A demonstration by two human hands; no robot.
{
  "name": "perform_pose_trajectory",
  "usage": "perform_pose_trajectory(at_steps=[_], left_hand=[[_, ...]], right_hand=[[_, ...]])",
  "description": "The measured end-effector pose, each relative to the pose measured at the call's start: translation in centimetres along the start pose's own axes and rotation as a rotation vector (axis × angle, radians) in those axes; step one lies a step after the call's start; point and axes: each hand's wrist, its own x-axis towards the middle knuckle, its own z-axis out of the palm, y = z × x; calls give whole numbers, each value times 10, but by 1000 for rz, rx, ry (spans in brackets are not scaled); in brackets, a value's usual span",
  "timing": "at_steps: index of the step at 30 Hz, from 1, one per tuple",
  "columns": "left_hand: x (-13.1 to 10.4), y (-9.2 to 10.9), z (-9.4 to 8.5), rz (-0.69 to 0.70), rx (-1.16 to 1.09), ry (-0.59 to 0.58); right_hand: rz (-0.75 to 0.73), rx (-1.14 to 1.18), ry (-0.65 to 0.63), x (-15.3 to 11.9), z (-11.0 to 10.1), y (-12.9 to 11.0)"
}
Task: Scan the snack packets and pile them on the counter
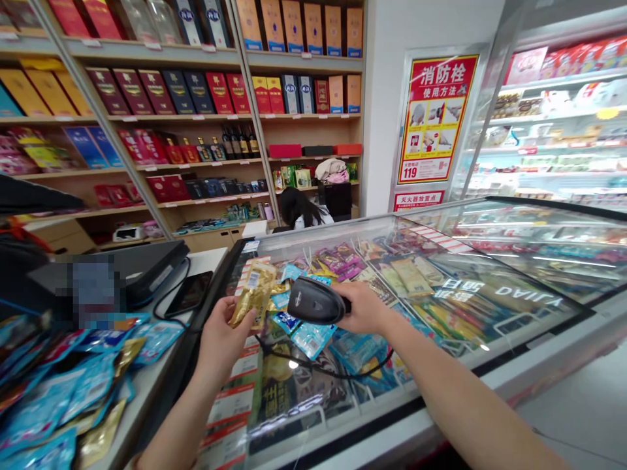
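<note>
Pinched in my left hand (226,326) is a gold snack packet (257,287), its white barcode patch turned up. My right hand (365,307) is wrapped round a black barcode scanner (315,300), whose head points left at the gold packet, a short gap apart. The scanner's black cable (318,373) loops below over the freezer's glass lid. Several blue packets (313,338) and some gold ones lie on the glass under and behind the scanner.
The glass-topped chest freezer (482,365) holds wrapped ice creams. On the counter at left lie a heap of blue and gold packets (73,391) and a black phone (190,294). A person (304,210) is low behind the freezer, before shelves of boxed goods (186,91).
</note>
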Motion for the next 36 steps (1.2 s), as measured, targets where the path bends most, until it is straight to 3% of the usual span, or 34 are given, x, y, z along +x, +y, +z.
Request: perform_pose_trajectory(at_steps=[20,36], left_hand=[[-5,-3,4,139,237,9],[-3,-8,5,83,179,3]], right_hand=[[58,46,-1,0,2,2],[66,45,-28,0,1,2]])
